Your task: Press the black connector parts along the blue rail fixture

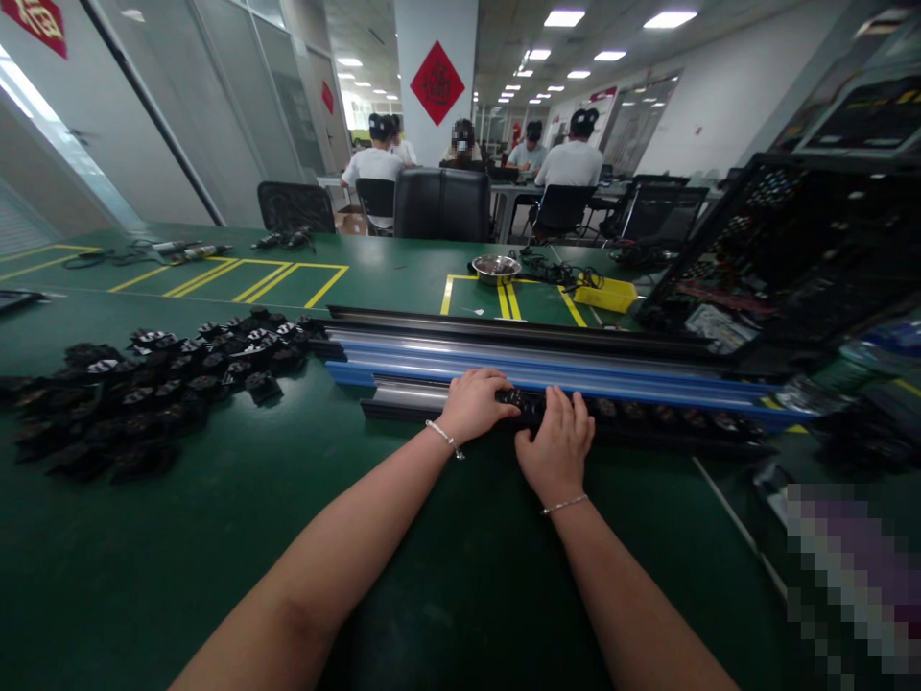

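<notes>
In front of me a long black channel lies across the green table. A row of small dark parts sits in its right half. My left hand has its fingers and thumb closed around a small black part in the channel. Just to the right, my right hand curls over the channel, fingers at the far side and thumb at the near side, on a black part that it mostly covers. Many loose black parts are heaped on the left.
Behind the channel lie a blue rail and a black rail. Further back are a metal bowl, a yellow tray and cables. A dark rack stands at right. Several people sit at tables beyond the chairs.
</notes>
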The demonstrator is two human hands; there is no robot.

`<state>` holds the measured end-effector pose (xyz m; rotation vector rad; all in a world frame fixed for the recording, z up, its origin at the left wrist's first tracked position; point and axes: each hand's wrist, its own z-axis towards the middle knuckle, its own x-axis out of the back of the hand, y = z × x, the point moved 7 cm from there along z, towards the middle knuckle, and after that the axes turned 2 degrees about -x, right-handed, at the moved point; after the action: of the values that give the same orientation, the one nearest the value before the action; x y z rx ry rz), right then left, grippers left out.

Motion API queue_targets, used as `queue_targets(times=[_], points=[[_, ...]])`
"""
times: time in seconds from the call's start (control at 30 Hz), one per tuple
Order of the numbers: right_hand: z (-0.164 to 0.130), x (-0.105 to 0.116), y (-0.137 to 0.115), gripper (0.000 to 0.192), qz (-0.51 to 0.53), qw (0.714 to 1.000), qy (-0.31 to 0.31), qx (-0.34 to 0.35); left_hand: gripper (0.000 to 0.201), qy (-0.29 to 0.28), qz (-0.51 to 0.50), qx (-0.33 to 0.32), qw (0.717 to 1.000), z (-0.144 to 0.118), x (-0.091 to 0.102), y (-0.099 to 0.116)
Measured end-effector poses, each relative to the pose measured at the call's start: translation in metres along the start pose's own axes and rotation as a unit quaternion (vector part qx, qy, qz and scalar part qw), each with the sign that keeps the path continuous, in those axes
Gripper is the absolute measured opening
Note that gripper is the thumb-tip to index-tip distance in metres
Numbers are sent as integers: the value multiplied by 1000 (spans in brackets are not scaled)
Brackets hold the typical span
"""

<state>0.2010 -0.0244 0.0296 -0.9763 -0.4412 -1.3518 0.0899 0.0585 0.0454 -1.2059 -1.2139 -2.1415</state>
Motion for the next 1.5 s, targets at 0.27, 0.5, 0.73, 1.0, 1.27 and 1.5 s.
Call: queue_targets(times=[0.27,0.5,0.73,1.0,1.27,1.5], points=[[0,1,0,64,-7,1000,-2,5,37,-2,-2,3,1000,-3,5,-8],[1,1,-1,64,-14,1000,-9,2,35,-2,22,18,1000,-7,12,-12],[1,0,0,64,-18,1000,-18,-3,36,4,36,15,999,-9,15,-19],[1,0,-1,64,-25,999,-29,-8,37,14,36,13,999,-13,21,-25],[2,1,-1,64,-26,999,-25,-2,35,18,36,-4,999,-14,24,-30],[1,1,-1,65,-22,1000,-19,1,35,25,45,-3,999,-18,29,-38]])
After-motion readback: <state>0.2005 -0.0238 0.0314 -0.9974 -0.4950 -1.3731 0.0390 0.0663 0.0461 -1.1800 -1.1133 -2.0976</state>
